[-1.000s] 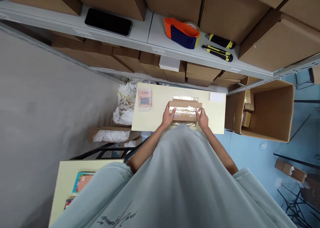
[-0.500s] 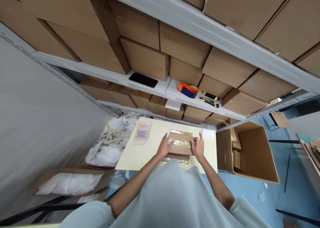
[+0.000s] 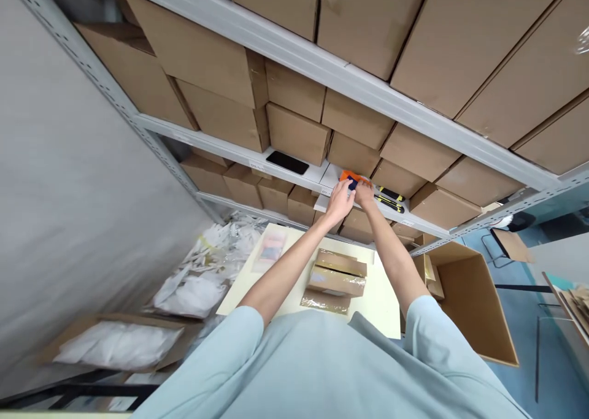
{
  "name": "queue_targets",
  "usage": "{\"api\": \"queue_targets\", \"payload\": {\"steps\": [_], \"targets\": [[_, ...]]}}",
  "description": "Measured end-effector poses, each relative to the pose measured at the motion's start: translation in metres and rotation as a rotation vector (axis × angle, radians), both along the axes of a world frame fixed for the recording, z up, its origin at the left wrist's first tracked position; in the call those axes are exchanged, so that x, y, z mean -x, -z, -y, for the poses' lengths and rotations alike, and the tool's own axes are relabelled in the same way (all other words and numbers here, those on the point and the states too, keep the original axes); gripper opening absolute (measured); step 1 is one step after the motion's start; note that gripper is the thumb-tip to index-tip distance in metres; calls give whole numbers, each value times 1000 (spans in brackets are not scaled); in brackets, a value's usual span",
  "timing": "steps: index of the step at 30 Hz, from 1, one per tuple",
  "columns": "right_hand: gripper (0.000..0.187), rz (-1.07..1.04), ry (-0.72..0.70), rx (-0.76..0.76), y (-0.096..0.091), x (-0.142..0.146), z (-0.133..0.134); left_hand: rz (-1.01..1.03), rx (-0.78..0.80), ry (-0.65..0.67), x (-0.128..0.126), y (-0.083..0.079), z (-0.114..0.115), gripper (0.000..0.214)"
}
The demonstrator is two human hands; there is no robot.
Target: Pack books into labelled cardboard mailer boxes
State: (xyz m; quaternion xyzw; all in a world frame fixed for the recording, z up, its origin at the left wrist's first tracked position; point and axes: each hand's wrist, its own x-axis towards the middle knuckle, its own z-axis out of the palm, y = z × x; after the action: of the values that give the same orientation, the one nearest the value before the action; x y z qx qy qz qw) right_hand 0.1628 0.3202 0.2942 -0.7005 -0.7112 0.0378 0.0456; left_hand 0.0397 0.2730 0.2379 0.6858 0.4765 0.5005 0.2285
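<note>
Both my arms are stretched forward to the shelf. There, an orange and dark blue tape dispenser [image 3: 352,180] lies at the shelf's front edge. My left hand [image 3: 341,198] is at its near left side, with fingers closed on the blue part. My right hand [image 3: 364,194] is bent over its right end, and those fingers are partly hidden. Two black and yellow utility knives [image 3: 390,199] lie just right of my right hand. Below my arms, an opened-out cardboard box [image 3: 338,278] with shiny tape along its flaps lies on the pale yellow table [image 3: 384,308].
A black phone [image 3: 288,162] lies on the shelf [image 3: 257,156] to the left, before stacked cardboard boxes [image 3: 297,134]. A big open carton [image 3: 473,302] stands right of the table. White packing waste [image 3: 197,293] is heaped at the left, beside the wall.
My hands have let go of the cardboard box on the table and moved up and forward to the tape dispenser on the shelf. The view has shifted with my head.
</note>
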Motion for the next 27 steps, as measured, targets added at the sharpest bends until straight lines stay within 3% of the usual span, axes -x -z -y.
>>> {"api": "queue_targets", "payload": {"steps": [2, 5, 8, 11, 14, 16, 18, 22, 27], "targets": [[51, -19, 18, 39, -3, 0, -8, 50, 10, -1, 2, 1, 11, 44], [48, -63, 19, 61, -4, -7, -8, 117, 73, -18, 11, 17, 39, 39], [52, -147, -12, 8, 12, -15, 16, 192, 162, -34, 22, 38, 76, 37], [49, -567, -65, -102, 55, -16, 81, 300, 236, -18, 31, 59, 126, 35], [58, -1027, -66, -79, 104, -9, 175, 360, 299, -14, 34, 76, 184, 32], [61, -1207, -14, -6, 124, -3, 237, 365, 326, -35, 34, 84, 219, 27], [63, -1307, 63, 64, 133, 1, 283, 363, 351, -43, 33, 88, 246, 24], [69, -1367, 164, 134, 134, -2, 326, 343, 455, 47, 33, 88, 273, 26], [73, -1410, 136, 201, 133, -16, 331, 252, 489, 149, 40, 80, 280, 30]]}}
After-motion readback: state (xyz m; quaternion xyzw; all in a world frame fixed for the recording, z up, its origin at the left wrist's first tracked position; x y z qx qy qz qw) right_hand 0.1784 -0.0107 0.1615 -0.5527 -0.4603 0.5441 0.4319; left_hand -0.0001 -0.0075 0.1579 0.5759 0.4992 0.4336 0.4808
